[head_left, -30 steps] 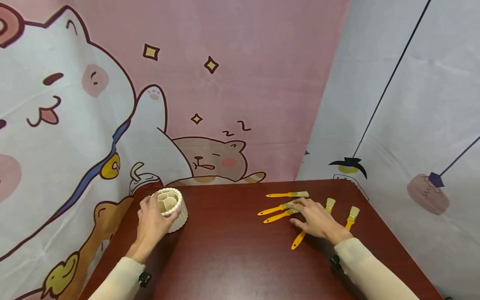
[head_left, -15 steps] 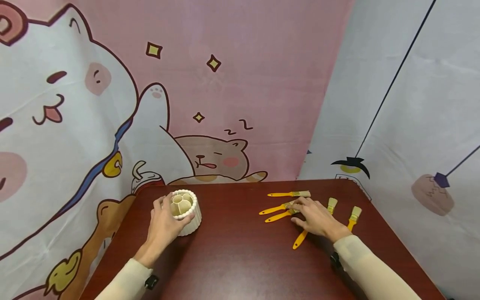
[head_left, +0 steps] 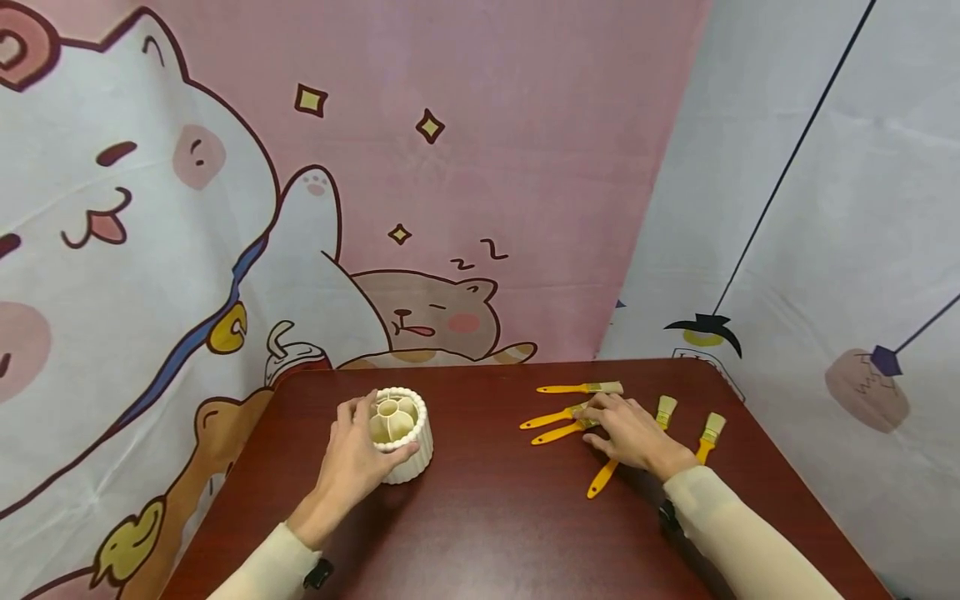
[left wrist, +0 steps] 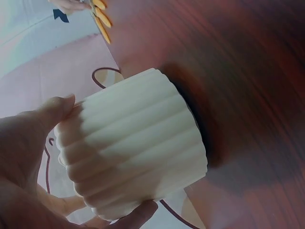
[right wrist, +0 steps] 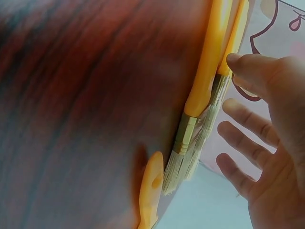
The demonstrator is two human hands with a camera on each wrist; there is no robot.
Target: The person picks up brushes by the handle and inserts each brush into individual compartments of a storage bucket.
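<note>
My left hand (head_left: 348, 458) grips a round cream organiser cup (head_left: 418, 454) by its upper part, thumb on the near side. The cup has a beaded rim and divided compartments inside. In the left wrist view its ribbed wall (left wrist: 138, 138) fills the middle, with a dark shadow along its base; whether it touches the table I cannot tell. My right hand (head_left: 630, 433) hovers over several paintbrushes, fingers loosely spread and holding nothing. Two yellow-handled paintbrushes (head_left: 553, 435) lie under its fingertips, their bristles partly hidden. A yellow handle (head_left: 602, 481) pokes out below the palm.
Another paintbrush (head_left: 577, 388) lies farther back. Two more brush heads, a nearer one (head_left: 666, 408) and an outer one (head_left: 711, 429), show beyond my right hand and wrist. The dark red table (head_left: 480, 517) meets a cartoon-printed cloth (head_left: 510, 208) at its back and sides.
My left hand has carried the cream cup to the right and a little nearer, from the table's left side. The right hand stays over the brushes, nearly still.
</note>
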